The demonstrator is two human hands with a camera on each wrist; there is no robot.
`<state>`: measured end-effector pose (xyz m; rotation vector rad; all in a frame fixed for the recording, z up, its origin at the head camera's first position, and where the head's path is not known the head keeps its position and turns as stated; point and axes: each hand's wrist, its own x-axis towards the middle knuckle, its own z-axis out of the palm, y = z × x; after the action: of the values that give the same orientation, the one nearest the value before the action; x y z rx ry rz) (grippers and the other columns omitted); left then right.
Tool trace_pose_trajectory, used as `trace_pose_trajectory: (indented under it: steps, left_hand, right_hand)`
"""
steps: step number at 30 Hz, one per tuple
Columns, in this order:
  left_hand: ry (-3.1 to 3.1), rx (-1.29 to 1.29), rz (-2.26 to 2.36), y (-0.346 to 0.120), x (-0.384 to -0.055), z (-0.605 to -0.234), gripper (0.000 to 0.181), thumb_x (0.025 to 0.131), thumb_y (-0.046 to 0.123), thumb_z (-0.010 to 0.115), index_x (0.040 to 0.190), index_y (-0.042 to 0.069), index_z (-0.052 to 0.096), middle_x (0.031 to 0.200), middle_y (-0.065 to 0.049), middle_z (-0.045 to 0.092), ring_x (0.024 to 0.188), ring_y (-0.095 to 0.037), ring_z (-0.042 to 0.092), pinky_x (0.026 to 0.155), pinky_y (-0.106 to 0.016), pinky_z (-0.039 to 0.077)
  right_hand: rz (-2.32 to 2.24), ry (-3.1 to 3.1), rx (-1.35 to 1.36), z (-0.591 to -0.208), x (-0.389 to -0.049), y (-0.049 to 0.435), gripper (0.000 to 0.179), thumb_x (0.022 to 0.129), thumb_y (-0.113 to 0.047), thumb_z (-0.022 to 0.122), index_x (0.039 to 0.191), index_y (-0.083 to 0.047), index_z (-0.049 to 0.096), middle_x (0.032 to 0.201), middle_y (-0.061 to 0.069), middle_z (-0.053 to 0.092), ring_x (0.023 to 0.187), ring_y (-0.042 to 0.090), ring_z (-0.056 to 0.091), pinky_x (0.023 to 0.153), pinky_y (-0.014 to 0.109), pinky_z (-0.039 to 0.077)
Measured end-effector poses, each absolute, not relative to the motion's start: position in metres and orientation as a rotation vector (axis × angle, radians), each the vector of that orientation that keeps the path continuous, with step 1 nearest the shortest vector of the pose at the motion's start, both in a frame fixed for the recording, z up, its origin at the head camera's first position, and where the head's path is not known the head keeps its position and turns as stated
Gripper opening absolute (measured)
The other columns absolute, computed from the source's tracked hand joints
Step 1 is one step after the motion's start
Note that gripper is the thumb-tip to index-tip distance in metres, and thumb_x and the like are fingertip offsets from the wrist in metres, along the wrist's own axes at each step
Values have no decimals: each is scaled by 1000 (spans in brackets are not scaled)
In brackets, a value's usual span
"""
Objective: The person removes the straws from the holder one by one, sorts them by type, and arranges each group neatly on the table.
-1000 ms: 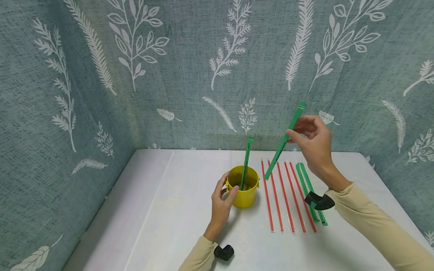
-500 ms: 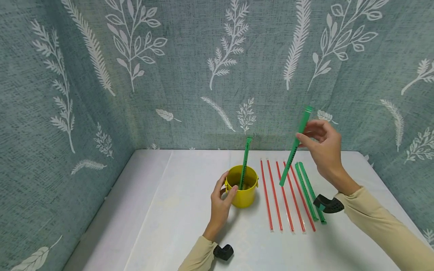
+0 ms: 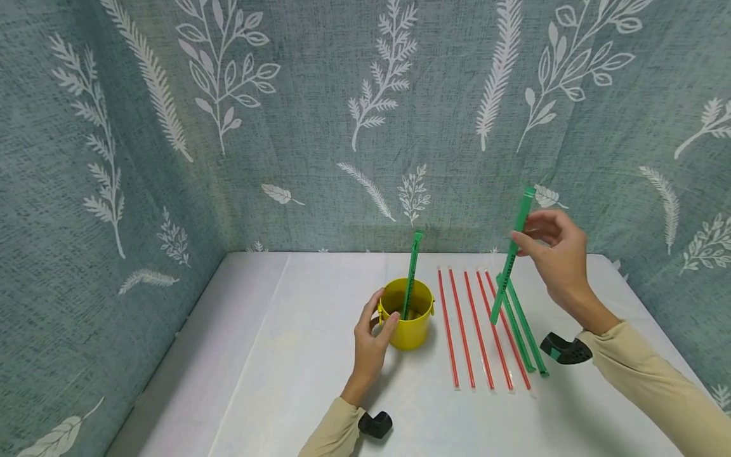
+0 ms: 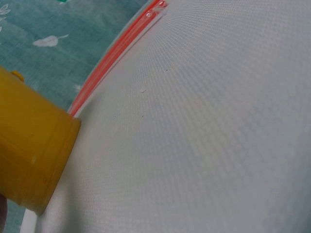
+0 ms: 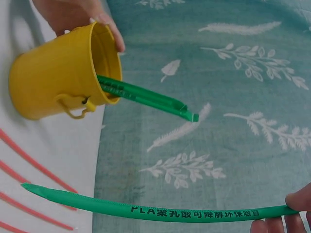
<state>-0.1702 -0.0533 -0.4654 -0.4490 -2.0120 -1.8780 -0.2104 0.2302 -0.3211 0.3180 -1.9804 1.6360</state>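
Observation:
My left hand (image 3: 371, 348) grips a small yellow bucket (image 3: 412, 335) at its left side, thumb at the rim. The bucket stands upright on the white table. One green paper-wrapped straw (image 3: 412, 266) leans inside it, its top well above the rim. Between thumb and fingers, my right hand (image 3: 558, 257) pinches another green wrapped straw (image 5: 112, 208) near its upper part. This straw is raised and tilted, its lower end overlapping the row of straws in the head view. Dark printed lettering beginning "PLA" runs along it in the right wrist view.
Several red straws (image 3: 448, 331) in clear wrappers lie in a row right of the bucket. Two more green wrapped straws (image 3: 528, 330) lie at the row's right end. A leaf-patterned teal cloth (image 3: 320, 127) hangs behind the white table (image 3: 285, 381).
My right hand has moved right and slightly down with the green straw, away from the bucket toward the green straws on the table. My left hand still holds the bucket in place.

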Motion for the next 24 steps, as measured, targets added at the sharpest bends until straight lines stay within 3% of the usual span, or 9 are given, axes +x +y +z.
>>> trace_pose_trajectory:
  steps: [24]
  left_hand:
    - [-1995, -453, -1873, -53, -172, -467, 50, 93, 7, 57, 140, 0, 42, 138, -17, 47, 119, -37, 45, 93, -55, 39]
  right_hand:
    - [1421, -2192, 83, -347, -211, 264, 26, 87, -3, 66, 110, -2, 56, 90, -4, 55, 75, 0, 58, 58, 16, 50]
